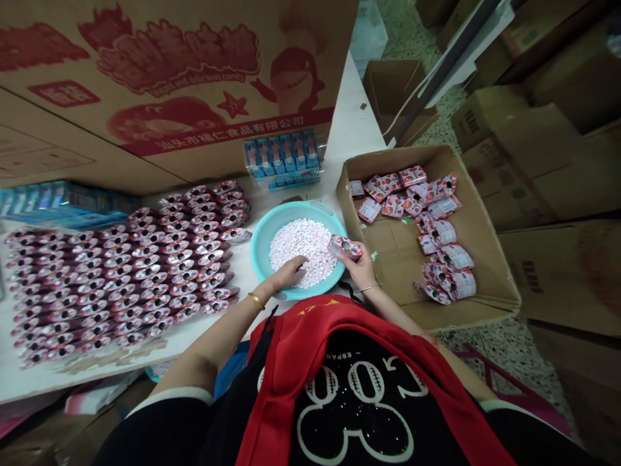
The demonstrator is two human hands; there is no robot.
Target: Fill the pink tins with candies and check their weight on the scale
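A turquoise plastic basin (pixel 261 255) on the table holds a heap of small white and pale pink candies (pixel 301 239). My left hand (pixel 290 273), a gold bangle at its wrist, reaches in over the near rim. Its fingers curl down into the candies, the fingertips partly hidden. At the basin's right rim, my right hand (pixel 359 266) grips a small red-and-white printed candy box (pixel 345 246), tilted, with a dark round hole facing up.
Rows of upright matching boxes (pixel 130 272) fill the table's left side. An open carton (pixel 395 259) on the right contains several loose printed boxes (pixel 441 207). Behind the basin are a wrapped blue pack (pixel 281 158) and large printed cartons (pixel 194 77).
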